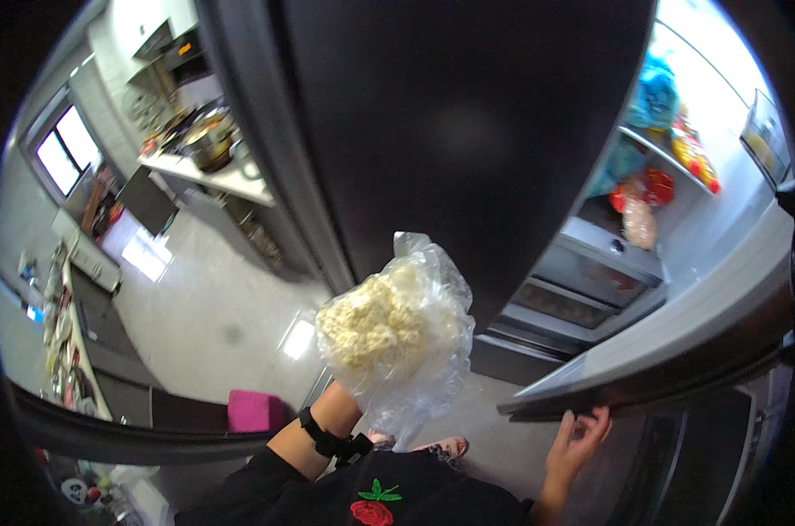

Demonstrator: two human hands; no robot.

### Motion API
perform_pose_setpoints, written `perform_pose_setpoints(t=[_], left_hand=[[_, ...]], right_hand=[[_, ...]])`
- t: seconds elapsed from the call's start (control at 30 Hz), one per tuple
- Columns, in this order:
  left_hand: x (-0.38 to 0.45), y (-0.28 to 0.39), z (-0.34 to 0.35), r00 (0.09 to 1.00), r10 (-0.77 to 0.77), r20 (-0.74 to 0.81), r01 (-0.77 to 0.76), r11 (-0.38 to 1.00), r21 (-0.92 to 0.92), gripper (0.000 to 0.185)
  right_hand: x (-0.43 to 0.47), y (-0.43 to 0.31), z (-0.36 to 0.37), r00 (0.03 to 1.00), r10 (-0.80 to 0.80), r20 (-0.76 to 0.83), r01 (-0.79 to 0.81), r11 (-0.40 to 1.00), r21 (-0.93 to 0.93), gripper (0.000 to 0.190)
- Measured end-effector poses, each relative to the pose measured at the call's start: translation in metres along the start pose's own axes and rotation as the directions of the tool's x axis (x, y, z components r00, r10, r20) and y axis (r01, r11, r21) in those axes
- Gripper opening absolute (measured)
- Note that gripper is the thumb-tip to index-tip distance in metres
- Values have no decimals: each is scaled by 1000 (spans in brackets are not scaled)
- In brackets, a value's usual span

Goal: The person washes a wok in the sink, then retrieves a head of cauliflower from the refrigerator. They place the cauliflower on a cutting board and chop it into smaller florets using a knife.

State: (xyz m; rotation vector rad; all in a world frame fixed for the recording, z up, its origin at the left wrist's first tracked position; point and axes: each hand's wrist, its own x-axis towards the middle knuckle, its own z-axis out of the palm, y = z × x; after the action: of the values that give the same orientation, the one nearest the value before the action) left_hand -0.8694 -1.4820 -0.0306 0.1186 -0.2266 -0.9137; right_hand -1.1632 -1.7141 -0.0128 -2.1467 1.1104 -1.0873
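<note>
A clear plastic bag [430,368] of pale yellow, crumbly food [371,322] is held up before me. My left hand [345,398] bears it from below; the bag hides the fingers, and a black strap circles the wrist. To the right, my right hand [578,437] has bent, parted fingers and holds nothing. Its fingertips are at the edge of the swung-out refrigerator door [634,388]; whether they touch it I cannot tell. Inside the lit refrigerator, a blue bag [657,92] and yellow-and-red packages [693,154] sit on a shelf [667,158], above a wrapped pale item [637,220] and drawers [581,276].
The dark closed refrigerator door [463,144] rises directly ahead. At left runs a kitchen counter [240,184] with a metal pot [207,141]. Another cluttered counter [85,361] lines the far left. A magenta box-shaped object [256,411] is low on the left, beside the grey floor [220,315].
</note>
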Motion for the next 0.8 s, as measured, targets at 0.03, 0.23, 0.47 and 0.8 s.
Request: perform_pose_setpoints(t=[0.03, 0.23, 0.47, 0.8], left_hand=[[-8, 13, -6, 999, 37, 5, -37, 999, -27, 48], [-46, 64, -38, 966, 205, 158, -151, 942, -299, 50], [-106, 117, -53, 867, 428, 255, -261, 826, -500, 53], [-145, 168, -47, 694, 654, -302, -651, 749, 126, 57]], right_hand=[[4, -11, 20, 998, -53, 22, 53, 998, 21, 62], [75, -20, 96, 989, -121, 87, 98, 969, 226, 60], [44, -98, 183, 903, -286, 320, 206, 943, 261, 52], [42, -178, 296, 649, -476, 594, 228, 866, 445, 34]])
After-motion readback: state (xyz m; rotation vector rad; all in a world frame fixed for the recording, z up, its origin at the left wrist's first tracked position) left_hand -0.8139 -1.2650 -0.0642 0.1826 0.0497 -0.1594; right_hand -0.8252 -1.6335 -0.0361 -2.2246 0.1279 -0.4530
